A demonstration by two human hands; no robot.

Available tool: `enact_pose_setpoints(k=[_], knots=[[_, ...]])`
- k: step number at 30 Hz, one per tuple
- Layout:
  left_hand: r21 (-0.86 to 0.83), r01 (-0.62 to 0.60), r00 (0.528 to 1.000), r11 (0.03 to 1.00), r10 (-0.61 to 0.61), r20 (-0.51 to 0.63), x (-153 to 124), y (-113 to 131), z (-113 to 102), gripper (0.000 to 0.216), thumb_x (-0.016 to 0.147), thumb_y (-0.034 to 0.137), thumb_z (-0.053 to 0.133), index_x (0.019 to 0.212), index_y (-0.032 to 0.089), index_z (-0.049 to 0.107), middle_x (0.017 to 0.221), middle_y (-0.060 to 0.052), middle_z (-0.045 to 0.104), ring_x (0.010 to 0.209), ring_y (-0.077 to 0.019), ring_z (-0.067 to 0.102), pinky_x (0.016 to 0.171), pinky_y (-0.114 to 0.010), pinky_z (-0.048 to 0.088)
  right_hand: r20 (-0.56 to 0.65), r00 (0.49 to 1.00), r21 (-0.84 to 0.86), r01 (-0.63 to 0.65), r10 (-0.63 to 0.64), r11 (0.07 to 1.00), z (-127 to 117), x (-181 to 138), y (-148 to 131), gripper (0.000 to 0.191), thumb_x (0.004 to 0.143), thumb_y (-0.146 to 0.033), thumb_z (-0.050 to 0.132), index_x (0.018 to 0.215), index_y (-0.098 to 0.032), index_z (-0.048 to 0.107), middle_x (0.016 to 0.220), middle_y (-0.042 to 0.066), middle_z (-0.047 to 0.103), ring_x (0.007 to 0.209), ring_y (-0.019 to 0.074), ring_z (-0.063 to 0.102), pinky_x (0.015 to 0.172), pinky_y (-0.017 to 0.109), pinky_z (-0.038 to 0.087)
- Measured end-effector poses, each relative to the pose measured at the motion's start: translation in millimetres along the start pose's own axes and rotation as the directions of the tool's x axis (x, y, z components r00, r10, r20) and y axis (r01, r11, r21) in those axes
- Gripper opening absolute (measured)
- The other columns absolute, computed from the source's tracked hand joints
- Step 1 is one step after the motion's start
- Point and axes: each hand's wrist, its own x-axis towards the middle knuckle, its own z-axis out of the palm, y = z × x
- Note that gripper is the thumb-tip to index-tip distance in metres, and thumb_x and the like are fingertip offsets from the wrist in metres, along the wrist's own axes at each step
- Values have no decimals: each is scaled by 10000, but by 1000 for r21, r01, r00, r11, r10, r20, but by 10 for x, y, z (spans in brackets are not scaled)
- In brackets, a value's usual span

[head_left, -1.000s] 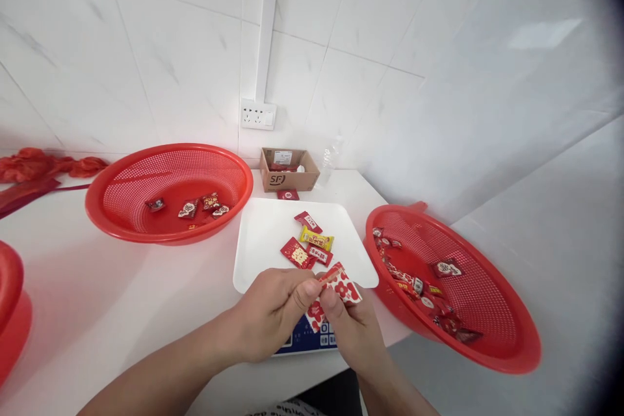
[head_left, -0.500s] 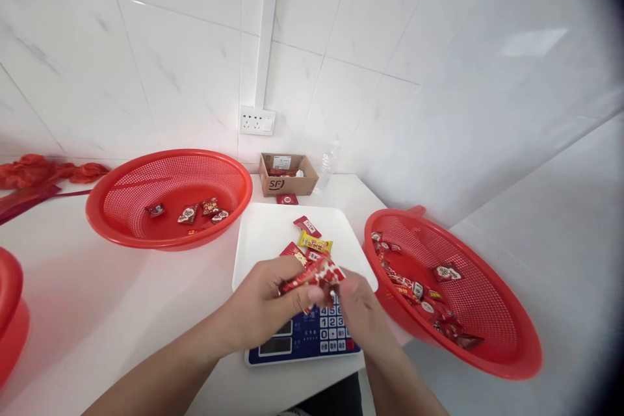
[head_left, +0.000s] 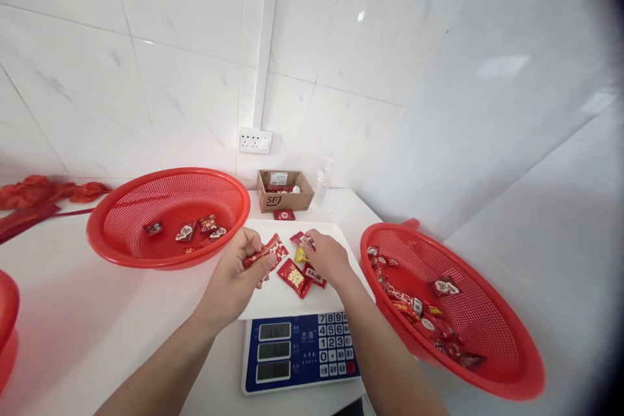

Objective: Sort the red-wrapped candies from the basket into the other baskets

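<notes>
My left hand (head_left: 231, 286) is closed round a red-and-white wrapped snack packet (head_left: 275, 248), above the left side of the scale's white pan (head_left: 322, 302). Over the pan's right side, my right hand (head_left: 327, 259) has its fingers pinched at a small red wrapped candy (head_left: 298, 238); the fingertips are partly hidden. A yellow packet (head_left: 301, 254) shows just beneath those fingers. On the pan between my hands lie a red packet with a cream print (head_left: 294, 277) and another red wrapped candy (head_left: 314, 275). The scale's blue panel (head_left: 307, 361) faces me.
Red perforated baskets with wrapped sweets stand left (head_left: 168, 260) and right (head_left: 517, 364). Behind the scale are a small cardboard box (head_left: 287, 201), a red packet (head_left: 284, 215) and a clear plastic bottle (head_left: 322, 181). Red mesh bags (head_left: 36, 192) lie far left by the wall.
My hands have moved apart and forward from over the keypad. The left keeps the red-and-white packet; the right has gone to the candies on the pan. The view has tilted up slightly.
</notes>
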Motion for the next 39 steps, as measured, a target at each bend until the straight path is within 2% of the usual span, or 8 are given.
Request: enact_pose_setpoints(k=[11,14,16,18,21,24,31,39], knots=[[209,-98,989,973,119,-89,67,-59,-18,227,859,373,461,884,190,592,725,6,552,557,-102,485,500,-219,433,-194,974,385,183,-114,904,-38,-78,-67,195,806,-151,483,977,-226,539,1017,49,608,947,182,587,847,342,456],[256,-83,983,963,122,-140,88,-52,-16,281,851,404,473,961,186,613,771,-16,567,610,-129,511,549,-252,450,-198,971,564,224,-134,795,-235,-283,-177,203,825,-261,522,1025,-230,515,992,41,642,923,171,621,790,317,509],[293,-98,990,951,124,-73,70,-18,-5,302,850,426,486,975,185,618,752,-20,565,640,-148,513,573,-264,442,-123,982,769,187,-146,611,-385,-464,-274,227,791,-307,595,995,-226,538,947,38,651,886,176,632,732,304,530],[311,-140,990,940,131,52,32,26,16,277,846,430,503,902,185,619,713,-10,552,651,-153,500,583,-262,420,-101,979,818,184,-180,545,-504,-635,-368,229,756,-278,643,966,-233,563,919,22,645,898,168,622,751,294,526],[295,-174,978,939,131,162,-33,77,48,281,847,421,508,700,184,539,631,23,486,598,-129,444,547,-239,369,-106,963,785,233,-247,573,-583,-807,-461,202,772,-253,641,965,-247,582,949,18,633,925,162,607,803,305,509],[260,-192,977,946,160,143,-87,97,62,342,864,424,485,619,187,452,590,42,414,562,-115,396,520,-228,336,-132,959,759,261,-252,596,-575,-870,-492,231,777,-312,657,986,-247,581,962,21,635,902,164,604,794,303,499],[230,-248,966,941,222,135,-154,124,92,313,883,384,482,640,186,472,645,25,448,596,-117,399,545,-225,338,-102,950,591,296,-294,750,-540,-889,-530,250,823,-447,579,785,-199,575,648,-33,556,596,114,490,559,226,392],[203,-185,967,962,142,210,-219,145,90,310,889,440,457,724,181,499,687,14,454,648,-134,423,597,-250,371,-236,912,563,410,-336,717,-533,-933,-547,284,851,-436,527,693,-200,523,599,-34,495,561,114,441,533,230,360]])
